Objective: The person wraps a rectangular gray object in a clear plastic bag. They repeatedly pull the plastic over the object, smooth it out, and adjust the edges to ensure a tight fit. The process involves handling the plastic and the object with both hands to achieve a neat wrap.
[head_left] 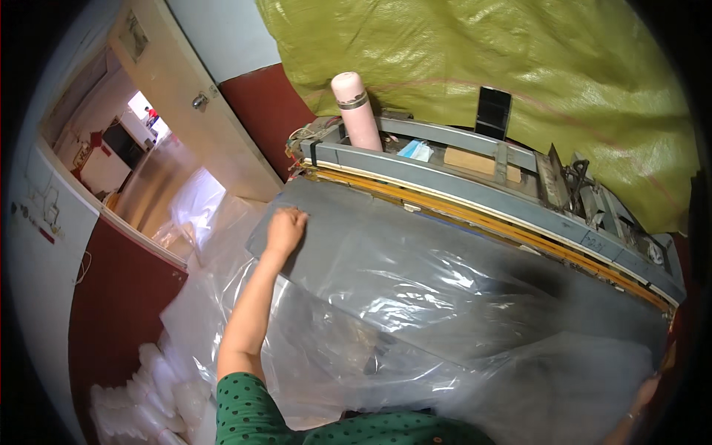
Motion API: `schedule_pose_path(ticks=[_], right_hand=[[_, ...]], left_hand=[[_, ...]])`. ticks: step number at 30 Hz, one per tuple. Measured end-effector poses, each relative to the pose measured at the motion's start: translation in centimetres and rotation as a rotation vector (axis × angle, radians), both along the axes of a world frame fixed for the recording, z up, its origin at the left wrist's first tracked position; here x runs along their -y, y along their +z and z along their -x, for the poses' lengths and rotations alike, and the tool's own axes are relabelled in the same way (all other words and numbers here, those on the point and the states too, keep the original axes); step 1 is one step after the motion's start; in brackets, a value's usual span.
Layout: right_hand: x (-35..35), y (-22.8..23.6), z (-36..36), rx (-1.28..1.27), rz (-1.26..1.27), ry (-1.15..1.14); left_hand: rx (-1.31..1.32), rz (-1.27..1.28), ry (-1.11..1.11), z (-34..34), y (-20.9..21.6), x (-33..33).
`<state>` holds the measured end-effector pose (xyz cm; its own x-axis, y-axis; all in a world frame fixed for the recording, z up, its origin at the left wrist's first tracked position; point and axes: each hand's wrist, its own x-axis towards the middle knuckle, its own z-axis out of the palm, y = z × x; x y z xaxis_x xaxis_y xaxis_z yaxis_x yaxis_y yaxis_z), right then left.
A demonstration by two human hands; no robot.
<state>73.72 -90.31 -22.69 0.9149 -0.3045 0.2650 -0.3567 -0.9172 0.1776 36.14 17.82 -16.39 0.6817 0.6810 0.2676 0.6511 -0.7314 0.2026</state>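
A wide sheet of clear plastic film [400,311] lies over the grey worktop [341,211] and drapes down toward my body. My left hand [286,230] rests near the worktop's far left part, its fingers curled closed on the film's edge. Down at the right rim of the view, my right hand [644,397] is dim and partly cut off. It is closed at the film's right corner, where the plastic rises in a cloudy fold. Behind the worktop runs a long grey metal bar machine with an orange strip [475,222], apart from both hands.
On the machine's frame stand a pink thermos bottle [357,111], a blue face mask [416,150] and a dark phone [493,113]. Yellow-green sheeting [475,52] hangs behind. Bundled clear plastic [148,393] lies low at the left, by an open door [193,89].
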Motion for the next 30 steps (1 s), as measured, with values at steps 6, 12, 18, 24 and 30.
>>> schedule_pose_path(ticks=[6,12,18,24,30], right_hand=[[-4.4,-0.2,-0.4,0.189,-0.167,0.01],[-2.4,-0.3,-3.6,0.302,-0.187,0.015],[-10.3,2.2,0.7,0.284,-0.144,-0.008],[-12.1,2.8,1.1,0.289,-0.206,-0.036],[-12.2,3.5,1.1,0.278,-0.269,-0.01]], left_hand=[[-0.033,0.039,0.001,-0.9,-2.3,-2.7],[-0.105,-0.084,-0.06,-2.7,-4.1,-5.3],[0.125,1.136,-0.654,0.0,7.1,20.2],[-0.422,1.224,-0.979,8.3,-1.7,36.4],[-0.204,1.226,-0.845,6.3,-6.0,41.9]])
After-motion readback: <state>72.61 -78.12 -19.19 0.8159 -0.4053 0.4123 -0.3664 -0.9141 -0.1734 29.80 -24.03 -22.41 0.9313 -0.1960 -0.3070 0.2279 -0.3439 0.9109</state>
